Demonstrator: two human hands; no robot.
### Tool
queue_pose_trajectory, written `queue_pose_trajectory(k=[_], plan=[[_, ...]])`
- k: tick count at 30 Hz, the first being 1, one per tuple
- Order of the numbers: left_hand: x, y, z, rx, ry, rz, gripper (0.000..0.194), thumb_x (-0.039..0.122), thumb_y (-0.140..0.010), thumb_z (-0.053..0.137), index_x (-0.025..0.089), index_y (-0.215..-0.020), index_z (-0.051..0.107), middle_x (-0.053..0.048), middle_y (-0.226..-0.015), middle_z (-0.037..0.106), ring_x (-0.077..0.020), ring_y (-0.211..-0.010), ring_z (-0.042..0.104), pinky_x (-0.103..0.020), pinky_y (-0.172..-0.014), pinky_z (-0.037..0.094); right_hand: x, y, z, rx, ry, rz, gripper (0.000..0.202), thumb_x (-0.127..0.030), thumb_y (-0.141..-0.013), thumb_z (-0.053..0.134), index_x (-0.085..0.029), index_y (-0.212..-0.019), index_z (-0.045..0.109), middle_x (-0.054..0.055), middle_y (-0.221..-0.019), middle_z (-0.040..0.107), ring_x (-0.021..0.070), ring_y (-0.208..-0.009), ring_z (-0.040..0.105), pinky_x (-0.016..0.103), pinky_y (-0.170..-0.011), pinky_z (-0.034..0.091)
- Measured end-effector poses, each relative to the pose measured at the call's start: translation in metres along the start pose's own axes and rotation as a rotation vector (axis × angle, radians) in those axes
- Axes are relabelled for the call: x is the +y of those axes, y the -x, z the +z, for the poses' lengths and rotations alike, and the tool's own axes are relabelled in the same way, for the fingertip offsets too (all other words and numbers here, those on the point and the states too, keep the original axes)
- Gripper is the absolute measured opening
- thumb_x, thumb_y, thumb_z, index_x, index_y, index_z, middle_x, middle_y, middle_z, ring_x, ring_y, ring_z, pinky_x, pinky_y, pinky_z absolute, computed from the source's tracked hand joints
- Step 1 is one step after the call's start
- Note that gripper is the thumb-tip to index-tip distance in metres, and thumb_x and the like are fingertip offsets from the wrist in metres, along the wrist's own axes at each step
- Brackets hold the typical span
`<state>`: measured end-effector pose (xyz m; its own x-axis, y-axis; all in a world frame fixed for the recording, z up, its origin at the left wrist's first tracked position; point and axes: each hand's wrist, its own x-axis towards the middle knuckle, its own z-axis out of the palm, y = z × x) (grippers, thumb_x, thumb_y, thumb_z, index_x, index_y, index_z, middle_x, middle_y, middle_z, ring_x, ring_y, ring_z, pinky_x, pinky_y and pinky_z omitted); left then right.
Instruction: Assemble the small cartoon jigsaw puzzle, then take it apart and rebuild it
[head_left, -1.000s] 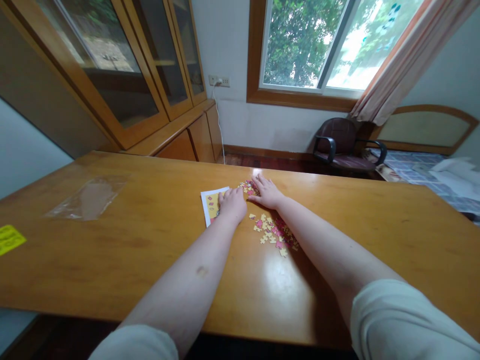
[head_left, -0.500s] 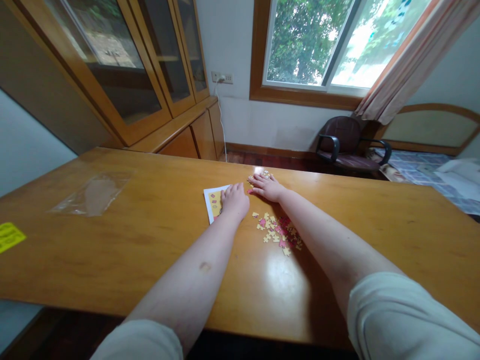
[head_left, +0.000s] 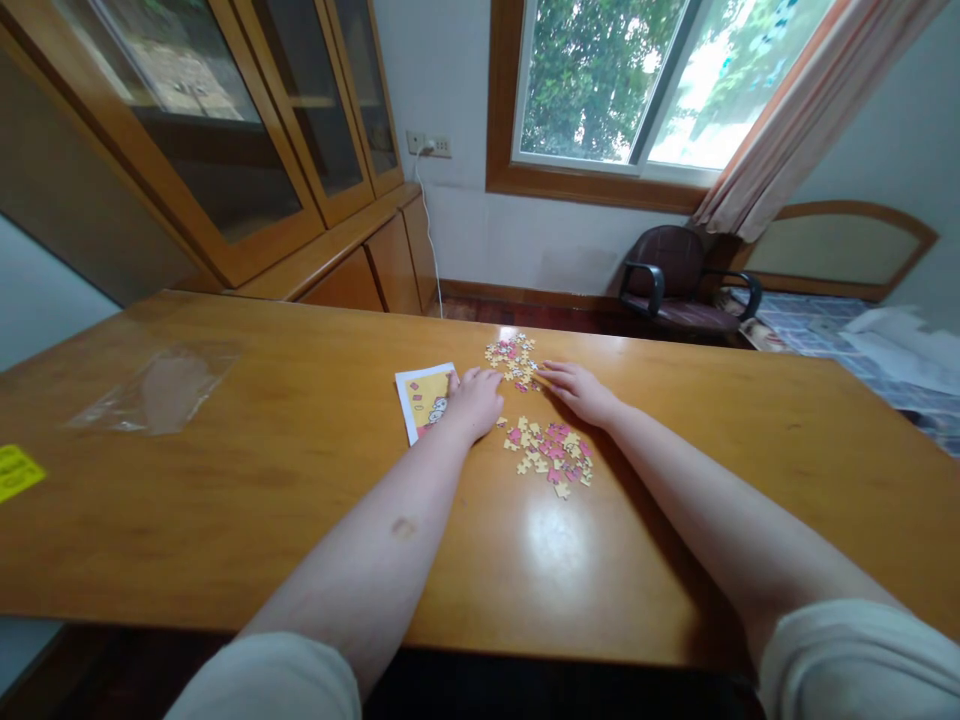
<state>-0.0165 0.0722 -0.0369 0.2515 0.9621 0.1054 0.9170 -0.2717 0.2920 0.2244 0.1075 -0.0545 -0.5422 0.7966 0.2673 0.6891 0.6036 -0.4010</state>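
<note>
On the long orange-brown wooden table [head_left: 300,480], a bright yellow paper label [head_left: 20,473] is cut off by the left edge, its print too small to read. Next to the right lies a flat, clear plastic bag [head_left: 176,393], well apart from the hands. Beyond the far edge stands a wooden cabinet [head_left: 349,207] with glass doors, its top out of view. The rectangular, white-bordered yellow picture card [head_left: 418,400] comes next; the left hand [head_left: 478,403] and wrist cover its right part, hiding much of the print. The left fingers are bent and close together; whether they grip anything cannot be told. Just beyond their tips spreads a far cluster of small yellow, pink and white jigsaw pieces [head_left: 512,352], between the two hands. A nearer cluster of yellow and pink jigsaw pieces [head_left: 551,452] lies between the forearms. The right hand [head_left: 581,393] has its fingers stretched out, slightly parted, tips at the far cluster's right edge; contact is unclear. Farther right, the table partly hides a dark brown armchair [head_left: 671,275] and a bed with a blue checked cover [head_left: 817,325].
</note>
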Motion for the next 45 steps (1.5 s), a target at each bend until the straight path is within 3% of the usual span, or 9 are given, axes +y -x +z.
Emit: queue_pose_trajectory(k=[5,8,13,16,20,30,34,38,45], plan=[[0.003,0.003,-0.004,-0.025,0.027,0.072,0.050,0.017,-0.087,0.039,0.022,-0.136,0.050,-0.006,-0.143,0.049,-0.0276,-0.133,0.039,-0.057,-0.114,0.020,-0.023,0.015,-0.009,-0.059,0.118,-0.036,0.027,-0.027,-0.090,0.054,-0.023,-0.109,0.072,0.008,-0.121,0.066,0.0233,-0.118,0.055,0.044,-0.109,0.035],[0.005,0.005,-0.005,-0.028,0.018,0.129,0.047,0.018,-0.088,0.040,0.025,-0.131,0.055,-0.006,-0.138,0.053,-0.0270,-0.129,0.043,-0.057,-0.112,0.023,-0.034,0.025,-0.016,-0.057,0.152,0.066,0.019,-0.025,-0.087,0.057,-0.021,-0.091,0.076,0.007,-0.104,0.072,0.0226,-0.103,0.062,0.039,-0.099,0.043],[0.007,0.007,-0.003,-0.077,-0.041,0.210,0.043,0.029,-0.092,0.041,0.031,-0.133,0.054,-0.007,-0.143,0.047,-0.0312,-0.135,0.034,-0.061,-0.112,0.018,-0.046,0.044,-0.018,-0.042,0.120,0.311,0.012,-0.026,-0.082,0.063,-0.021,-0.083,0.075,0.007,-0.096,0.072,0.0212,-0.090,0.063,0.032,-0.085,0.047],[0.007,0.007,-0.001,-0.090,-0.076,0.200,0.046,0.032,-0.092,0.041,0.029,-0.137,0.050,-0.009,-0.146,0.043,-0.0334,-0.138,0.030,-0.063,-0.111,0.017,-0.047,0.051,-0.014,0.049,0.051,0.375,0.017,-0.026,-0.086,0.057,-0.020,-0.085,0.073,0.006,-0.093,0.072,0.0197,-0.088,0.063,0.030,-0.083,0.046],[0.006,0.007,-0.001,-0.066,-0.055,0.193,0.047,0.028,-0.092,0.041,0.024,-0.138,0.048,-0.010,-0.147,0.043,-0.0304,-0.138,0.032,-0.060,-0.113,0.019,-0.044,0.054,-0.011,0.157,0.048,0.317,0.019,-0.025,-0.089,0.054,-0.019,-0.091,0.072,0.006,-0.094,0.072,0.0201,-0.092,0.062,0.031,-0.086,0.045],[0.012,0.010,-0.008,0.069,0.097,0.262,0.033,0.019,-0.088,0.044,0.019,-0.114,0.065,-0.007,-0.118,0.066,-0.0225,-0.110,0.058,-0.037,-0.101,0.043,-0.037,0.051,-0.013,0.105,-0.031,0.294,0.022,-0.025,-0.091,0.051,-0.019,-0.089,0.071,0.006,-0.093,0.071,0.0194,-0.092,0.062,0.030,-0.086,0.044],[0.011,0.010,-0.011,0.026,0.203,0.223,0.029,0.025,-0.089,0.041,0.020,-0.094,0.068,-0.006,-0.098,0.070,-0.0216,-0.093,0.063,-0.033,-0.084,0.048,-0.034,0.050,-0.013,0.109,-0.077,0.330,0.024,-0.025,-0.092,0.048,-0.018,-0.089,0.070,0.007,-0.093,0.071,0.0193,-0.092,0.062,0.030,-0.084,0.045],[0.006,0.009,-0.013,-0.050,0.310,0.147,0.027,0.031,-0.089,0.041,0.021,-0.088,0.066,-0.002,-0.085,0.069,-0.0201,-0.081,0.062,-0.029,-0.071,0.047,-0.035,0.048,-0.011,0.143,-0.075,0.365,0.023,-0.028,-0.091,0.050,-0.019,-0.087,0.070,0.007,-0.092,0.070,0.0195,-0.090,0.061,0.029,-0.081,0.045],[0.003,0.007,-0.014,-0.097,0.381,0.128,0.026,0.032,-0.085,0.044,0.020,-0.085,0.068,0.000,-0.081,0.070,-0.0188,-0.078,0.063,-0.027,-0.068,0.044,-0.033,0.047,-0.008,0.149,-0.078,0.387,0.024,-0.031,-0.091,0.049,-0.020,-0.088,0.070,0.007,-0.093,0.070,0.0194,-0.090,0.062,0.029,-0.080,0.044]])
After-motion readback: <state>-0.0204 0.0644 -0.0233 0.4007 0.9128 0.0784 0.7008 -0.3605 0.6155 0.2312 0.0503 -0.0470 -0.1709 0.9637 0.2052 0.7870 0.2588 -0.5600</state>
